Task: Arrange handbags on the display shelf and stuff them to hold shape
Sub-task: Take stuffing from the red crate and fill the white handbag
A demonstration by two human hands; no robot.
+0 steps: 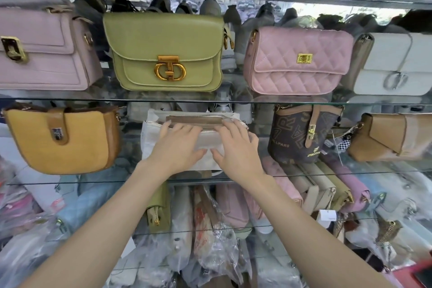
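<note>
Head view: both arms stretched forward and up. Left hand (178, 145) and right hand (235, 145) side by side, palms down, fingers spread and nearly straight, pressed flat on the front of a white bag (152, 145); thumbs almost touching, nothing gripped. Fingertips up at the bag's open top, by the zip and a tan inner edge. White paper wrapping showing at the bag's left side; contents deeper inside impossible to tell. Bag standing on the middle glass shelf (70, 183), under the hands.

Left of the left hand, well apart: mustard bag (60, 140) with brown strap and clasp. Right of the right hand: dark brown lettered bag (301, 133), then a tan bag (392, 138) farther right. Above the hands, on the upper glass shelf (233, 101): lilac bag (44, 54), green bag (163, 51) with gold clasp, pink quilted bag (297, 61), white-grey bag (395, 65). Below the wrists: more bags packed upright, several in clear plastic.
</note>
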